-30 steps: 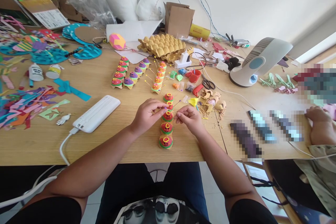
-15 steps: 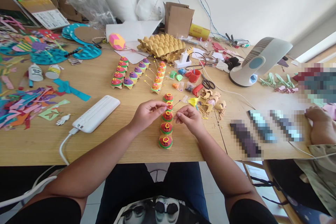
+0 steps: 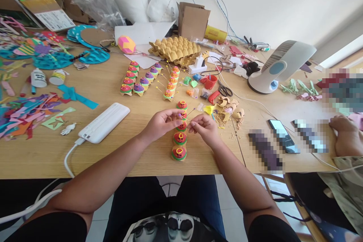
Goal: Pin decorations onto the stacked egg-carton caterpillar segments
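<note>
Over a row of egg-carton cups (image 3: 179, 138), painted red and green with yellow rings on top, my two hands meet around a thin stem (image 3: 185, 118) with small purple ball tips. My right hand (image 3: 204, 125) is closed, thumb and forefinger pinching the stem near its lower end. My left hand (image 3: 163, 123) has its thumb and forefinger closing around one purple ball (image 3: 179, 115). The other dark tip (image 3: 194, 109) points up between the hands. My fingers partly hide the middle cups of the row.
Finished-looking cup rows in red (image 3: 131, 77), purple (image 3: 147, 79) and orange with yellow-tipped stems (image 3: 171, 83) stand behind. A power bank (image 3: 104, 123) lies left. Rightward are scissors (image 3: 225, 89), carton scraps (image 3: 229, 107), a fan (image 3: 279, 68), phones (image 3: 283, 136) and another person's arm (image 3: 346, 136).
The fingers of my left hand have shifted slightly, and a purple ball now shows between them. My right hand keeps its pinch in nearly the same place; the cup row stays put.
</note>
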`<state>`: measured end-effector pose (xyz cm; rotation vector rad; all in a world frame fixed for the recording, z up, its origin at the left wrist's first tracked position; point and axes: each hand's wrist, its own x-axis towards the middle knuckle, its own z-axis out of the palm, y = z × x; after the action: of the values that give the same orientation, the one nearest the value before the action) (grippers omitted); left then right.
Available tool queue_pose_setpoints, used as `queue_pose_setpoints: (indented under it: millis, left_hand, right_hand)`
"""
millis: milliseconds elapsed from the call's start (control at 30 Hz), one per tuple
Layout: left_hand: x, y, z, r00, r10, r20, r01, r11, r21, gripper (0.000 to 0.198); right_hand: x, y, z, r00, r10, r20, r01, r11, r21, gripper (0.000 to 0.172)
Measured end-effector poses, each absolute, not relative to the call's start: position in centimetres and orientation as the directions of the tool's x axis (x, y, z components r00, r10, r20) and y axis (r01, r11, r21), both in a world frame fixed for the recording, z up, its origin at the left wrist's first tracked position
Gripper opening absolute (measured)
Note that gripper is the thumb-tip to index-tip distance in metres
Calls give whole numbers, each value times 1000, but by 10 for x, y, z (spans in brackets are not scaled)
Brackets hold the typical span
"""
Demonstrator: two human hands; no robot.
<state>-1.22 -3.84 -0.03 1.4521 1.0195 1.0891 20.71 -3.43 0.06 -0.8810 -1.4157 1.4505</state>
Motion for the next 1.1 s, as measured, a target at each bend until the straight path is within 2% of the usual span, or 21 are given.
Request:
queue_pose_setpoints:
  millis: [133, 300, 467, 567, 667, 733, 933, 1100]
  left_hand:
    - [-7, -42, -3, 245, 967, 74, 90, -99, 991, 37]
    - [0, -44, -3, 209, 973, 97, -25, -94, 995, 28]
    - [-10, -32, -5, -10, 994, 112, -88, -113, 990, 32]
    - [-19, -24, -6, -113, 984, 136, 56, -131, 990, 34]
    - [-24, -19, -8, -92, 976, 197, 274, -166, 947, 31]
    - [-24, -17, -10, -59, 973, 224, 354, -190, 916, 29]
    - [-23, -14, -17, -52, 967, 250, 420, -206, 884, 29]
    - [-23, -12, -18, -56, 972, 227, 401, -186, 897, 30]
  right_hand:
    - [203, -36, -2, -380, 921, 85, -119, 43, -992, 42]
    - [199, -37, -5, -418, 905, 81, -114, 36, -993, 41]
    - [206, -33, -3, -303, 945, 124, -72, 107, -992, 39]
    - [209, -30, -3, -277, 947, 166, 10, 175, -984, 41]
    - [209, -29, -7, -302, 933, 195, 199, 262, -944, 39]
    - [208, -29, -10, -324, 919, 224, 321, 330, -888, 33]
    - [209, -30, -11, -382, 888, 258, 493, 432, -755, 22]
    - [208, -31, -6, -421, 878, 226, 535, 442, -720, 19]
